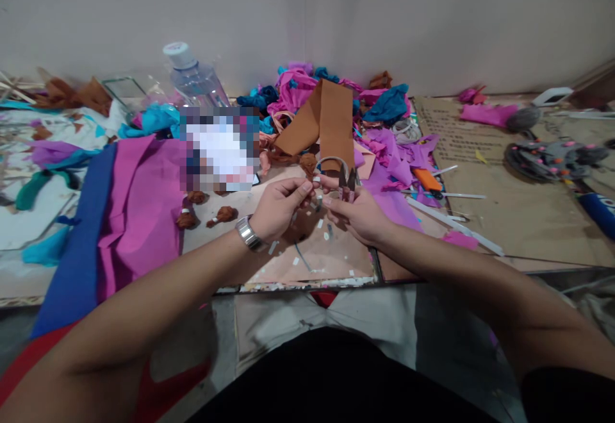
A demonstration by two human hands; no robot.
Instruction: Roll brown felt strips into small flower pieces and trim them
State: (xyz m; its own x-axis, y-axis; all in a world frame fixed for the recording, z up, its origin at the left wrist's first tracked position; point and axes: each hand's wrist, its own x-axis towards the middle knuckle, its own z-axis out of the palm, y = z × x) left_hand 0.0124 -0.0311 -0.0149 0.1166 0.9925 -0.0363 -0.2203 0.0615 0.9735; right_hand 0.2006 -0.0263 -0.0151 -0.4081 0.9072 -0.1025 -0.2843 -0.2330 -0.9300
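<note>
My left hand (281, 208), with a metal watch on its wrist, pinches a small ball of crumpled brown crepe paper (308, 164) by its neck, where a bit of white shows. Close beside it, my right hand (360, 215) is closed around a dark two-pointed tool, which looks like snips (346, 182), points upward. Its thumb and forefinger reach toward the ball's neck; whether they touch it is unclear. A pale loop (331, 160) shows just behind the fingers. Similar brown paper balls (225, 213) lie on the board left of my left hand.
A folded brown paper strip (336, 115) lies behind my hands among pink, purple and blue crepe scraps (391, 104). A bottle (196, 80) stands back left. Pink and blue sheets (139, 205) overhang the front edge. An orange cutter (426, 179) and white sticks (456, 224) lie right.
</note>
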